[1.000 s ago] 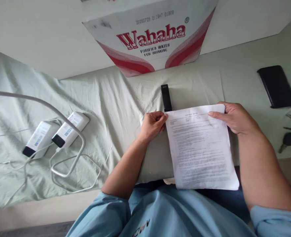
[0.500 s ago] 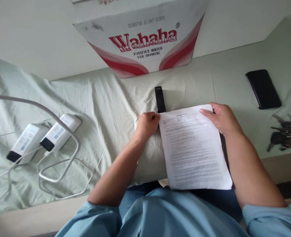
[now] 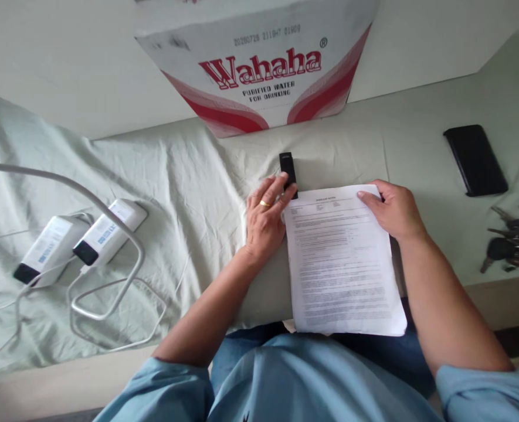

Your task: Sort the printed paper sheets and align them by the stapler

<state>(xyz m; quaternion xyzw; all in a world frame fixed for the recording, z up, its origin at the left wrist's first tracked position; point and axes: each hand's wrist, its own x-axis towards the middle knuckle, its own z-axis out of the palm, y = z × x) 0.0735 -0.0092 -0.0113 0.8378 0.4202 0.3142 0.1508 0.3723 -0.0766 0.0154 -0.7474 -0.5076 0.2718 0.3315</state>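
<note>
Printed sheets of paper (image 3: 342, 264), seemingly a thin stack, lie over the table's front edge and reach toward my lap. My right hand (image 3: 393, 208) pinches their upper right corner, thumb on top and fingers beneath. Just beyond the upper left corner is a slim black stapler (image 3: 288, 166), pointing toward the paper. My left hand (image 3: 265, 217), with a gold ring, has its fingers stretched out and apart. Two fingertips touch the stapler's near half; the thumb is hidden.
A Wahaha water carton (image 3: 263, 76) stands against the wall. To the right are a black phone (image 3: 475, 160) and a bunch of keys (image 3: 512, 240). Two white power banks (image 3: 50, 249) with looped white cables (image 3: 140, 252) lie at left on the wrinkled green cloth (image 3: 189, 176).
My left hand has let go of the paper's upper left corner, uncurled, and moved up onto the stapler. My right hand still holds the sheets.
</note>
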